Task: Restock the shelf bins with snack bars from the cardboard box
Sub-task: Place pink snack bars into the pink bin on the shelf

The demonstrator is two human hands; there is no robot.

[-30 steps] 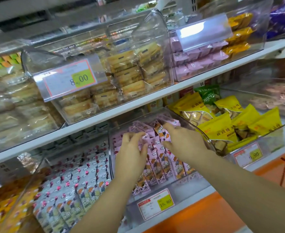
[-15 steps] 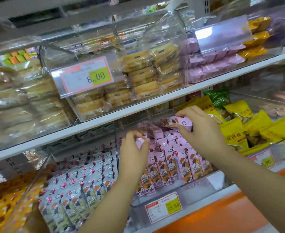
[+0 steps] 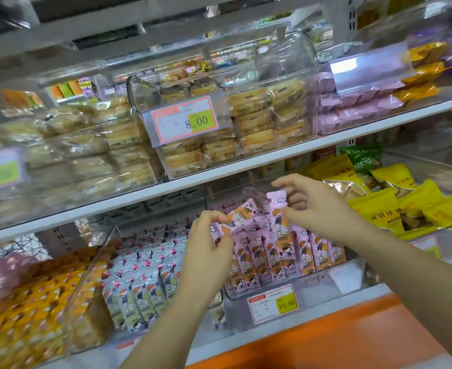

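Observation:
A clear shelf bin (image 3: 352,275) on the lower shelf holds rows of pink snack bars (image 3: 278,251). My left hand (image 3: 206,251) pinches the end of one pink bar (image 3: 239,215) that lies tilted above the rows. My right hand (image 3: 315,206) reaches in from the right, its thumb and fingers closed on another pink bar (image 3: 278,209) standing upright over the rows. The cardboard box is out of view.
A bin of white snack bars (image 3: 145,275) is left of the pink bin, and orange packs (image 3: 28,302) sit further left. Yellow bags (image 3: 384,206) fill the bin to the right. Above, a white shelf (image 3: 219,179) carries clear bins of wrapped cakes (image 3: 249,123).
Both hands have lifted from the rows, each with a pink bar. The right hand moved up and back from the bin's rear. The view shifted downward and blurred.

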